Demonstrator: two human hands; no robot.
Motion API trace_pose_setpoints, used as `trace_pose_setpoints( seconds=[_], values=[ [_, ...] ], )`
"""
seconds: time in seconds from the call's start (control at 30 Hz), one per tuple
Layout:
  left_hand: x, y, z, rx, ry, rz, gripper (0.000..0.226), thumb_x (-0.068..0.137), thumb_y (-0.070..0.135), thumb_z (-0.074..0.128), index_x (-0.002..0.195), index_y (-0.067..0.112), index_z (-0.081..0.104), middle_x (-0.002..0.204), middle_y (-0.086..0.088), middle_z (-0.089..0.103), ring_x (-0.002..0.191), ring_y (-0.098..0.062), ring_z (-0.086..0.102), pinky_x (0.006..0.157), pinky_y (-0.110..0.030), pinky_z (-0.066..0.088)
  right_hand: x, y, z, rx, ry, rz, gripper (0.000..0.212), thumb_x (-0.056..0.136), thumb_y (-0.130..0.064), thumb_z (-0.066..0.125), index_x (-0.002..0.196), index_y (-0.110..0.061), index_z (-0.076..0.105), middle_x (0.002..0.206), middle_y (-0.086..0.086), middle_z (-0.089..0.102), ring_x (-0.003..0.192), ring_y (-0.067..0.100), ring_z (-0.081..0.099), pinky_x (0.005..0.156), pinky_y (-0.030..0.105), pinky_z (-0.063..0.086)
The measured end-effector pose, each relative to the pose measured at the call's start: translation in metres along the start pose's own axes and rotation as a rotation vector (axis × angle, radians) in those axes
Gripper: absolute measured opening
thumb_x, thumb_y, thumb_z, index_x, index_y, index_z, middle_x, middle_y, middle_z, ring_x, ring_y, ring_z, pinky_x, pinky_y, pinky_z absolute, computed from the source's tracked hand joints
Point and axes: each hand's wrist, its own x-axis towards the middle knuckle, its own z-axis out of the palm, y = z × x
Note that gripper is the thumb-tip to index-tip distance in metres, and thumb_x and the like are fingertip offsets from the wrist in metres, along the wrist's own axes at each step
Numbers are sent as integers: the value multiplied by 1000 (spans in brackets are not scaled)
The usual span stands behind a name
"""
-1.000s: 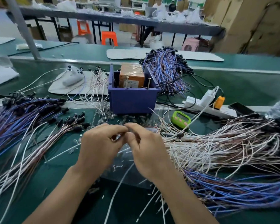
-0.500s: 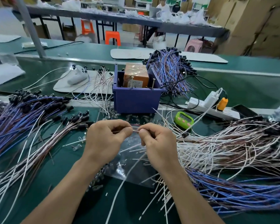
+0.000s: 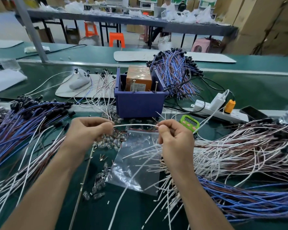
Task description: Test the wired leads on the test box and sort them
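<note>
My left hand [image 3: 88, 130] and my right hand [image 3: 175, 138] pinch the two ends of a short stretch of a white wired lead [image 3: 136, 125], held taut and level between them in front of the test box. The test box [image 3: 138, 100] is a blue bin holding an orange block with two metal pins standing at its front rim. Bare wire tips stick up from my right fingers. Below my hands lies a clear zip bag [image 3: 136, 165] with small glass bulbs [image 3: 110, 140] spilled beside it.
Bundles of blue and brown leads [image 3: 23, 120] lie at the left, white and brown leads [image 3: 239, 150] at the right, blue ones [image 3: 249, 201] at lower right, another bundle [image 3: 175, 72] behind the box. A green timer [image 3: 189, 122], a power strip [image 3: 219, 110] and a white mat [image 3: 83, 87] sit nearby.
My hands have drawn apart, from touching to a hand's width between them, stretching the white lead level. The view has shifted slightly.
</note>
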Motion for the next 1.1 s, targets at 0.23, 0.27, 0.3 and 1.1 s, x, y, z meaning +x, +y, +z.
trace_pose_setpoints(
  seconds=[0.23, 0.27, 0.3, 1.1],
  values=[
    [20, -11, -48, -728, 5, -170, 27, 57, 26, 96, 79, 21, 81, 74, 5, 74, 57, 1, 66, 55, -8, 53, 0, 2, 1, -26, -5, -16, 27, 97, -7, 59, 77, -23, 68, 60, 7, 60, 50, 11, 47, 45, 35, 39],
    [20, -11, -51, -796, 17, -180, 41, 47, 28, 103, 81, 21, 81, 78, 5, 76, 62, 1, 69, 58, -8, 54, 0, 2, 0, -28, -7, -20, 27, 97, -7, 59, 77, -23, 68, 60, 6, 60, 49, 10, 47, 45, 31, 38],
    [20, -11, -53, -844, 28, -195, 52, 38, 28, 107, 83, 21, 83, 84, 4, 78, 67, 1, 73, 61, -10, 56, -1, 2, 1, -33, -10, -24, 28, 97, -8, 59, 77, -24, 68, 59, 5, 61, 49, 10, 47, 45, 31, 39],
    [-17, 11, 33, 68, 29, -118, 50, 85, 79, 42, 89, 47, 80, 81, 30, 55, 79, -11, 60, 74, -32, 43, -16, 1, 6, -178, -199, -276, 15, 99, -18, 59, 92, -31, 63, 69, -4, 65, 52, 15, 55, 43, 33, 41]
  ],
)
